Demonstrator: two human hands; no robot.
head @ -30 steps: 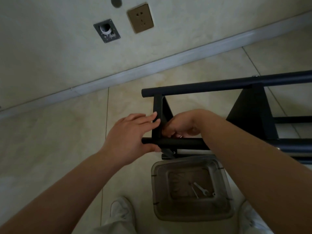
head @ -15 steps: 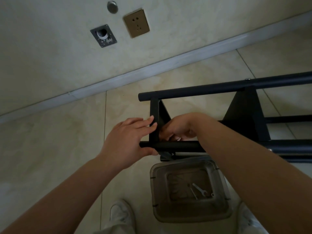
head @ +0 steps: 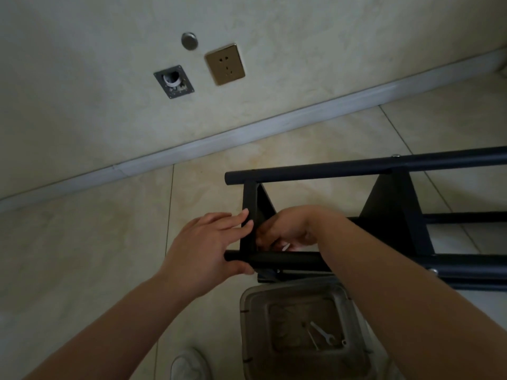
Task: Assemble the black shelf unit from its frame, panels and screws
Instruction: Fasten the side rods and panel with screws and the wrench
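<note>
Black shelf frame lies on its side on the tiled floor near the wall. Left hand grips the near tube's end, fingers on the end panel. Right hand curled behind that panel; its grasp cannot be told. Clear tub below holds a wrench.

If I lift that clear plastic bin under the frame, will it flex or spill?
The clear bin looks thin-walled, so it may flex when lifted by one rim. It seems light: only a small wrench and bits inside. Those lie loose, so they would likely slide if it is tilted.
</note>
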